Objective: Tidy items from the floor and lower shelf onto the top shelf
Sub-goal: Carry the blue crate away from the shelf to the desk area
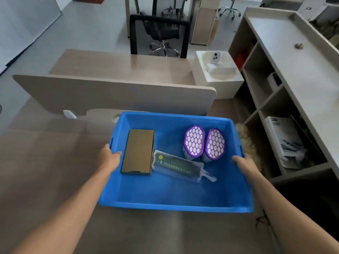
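Observation:
A blue plastic bin (176, 206) is held in front of me over a wooden desk. My left hand (110, 156) grips its left rim and my right hand (244, 162) grips its right rim. Inside lie a brown cardboard box (138, 152) at the left, a bagged dark device with a green label (179, 167) in the middle, and two purple-and-white honeycomb filters (204, 143) at the right. The pale top shelf surface (286, 52) of a shelving unit runs along the right side.
The shelf's lower cubbies hold papers (286, 142) and a white item (273, 81). A small crumpled object (299, 46) lies on the shelf top. A white box with a phone (218, 68) stands behind the desk divider (117, 94). A black office chair (161, 33) is farther back.

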A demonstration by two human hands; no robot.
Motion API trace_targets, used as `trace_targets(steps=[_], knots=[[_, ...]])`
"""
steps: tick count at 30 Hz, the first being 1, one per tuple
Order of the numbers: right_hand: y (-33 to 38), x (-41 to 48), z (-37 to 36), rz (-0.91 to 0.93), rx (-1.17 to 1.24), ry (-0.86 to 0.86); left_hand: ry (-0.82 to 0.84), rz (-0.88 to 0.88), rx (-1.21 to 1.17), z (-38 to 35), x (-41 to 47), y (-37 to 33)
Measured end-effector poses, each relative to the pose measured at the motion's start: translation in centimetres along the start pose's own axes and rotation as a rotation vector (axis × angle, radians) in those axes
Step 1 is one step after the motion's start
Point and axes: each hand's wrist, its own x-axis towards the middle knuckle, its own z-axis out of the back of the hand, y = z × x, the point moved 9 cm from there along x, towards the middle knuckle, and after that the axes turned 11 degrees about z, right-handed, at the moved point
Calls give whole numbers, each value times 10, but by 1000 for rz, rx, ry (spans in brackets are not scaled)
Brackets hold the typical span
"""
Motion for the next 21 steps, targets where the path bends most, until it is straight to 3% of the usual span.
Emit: trace_targets(steps=[9, 16, 21], knots=[[6, -1, 4, 75, -135, 8, 69, -47, 16, -1, -8, -9], [-16, -84, 20, 116, -435, -95, 132, -109, -76, 5, -52, 35], [-45, -138, 25, 60, -379, -148, 118, -169, -93, 1, -86, 73]])
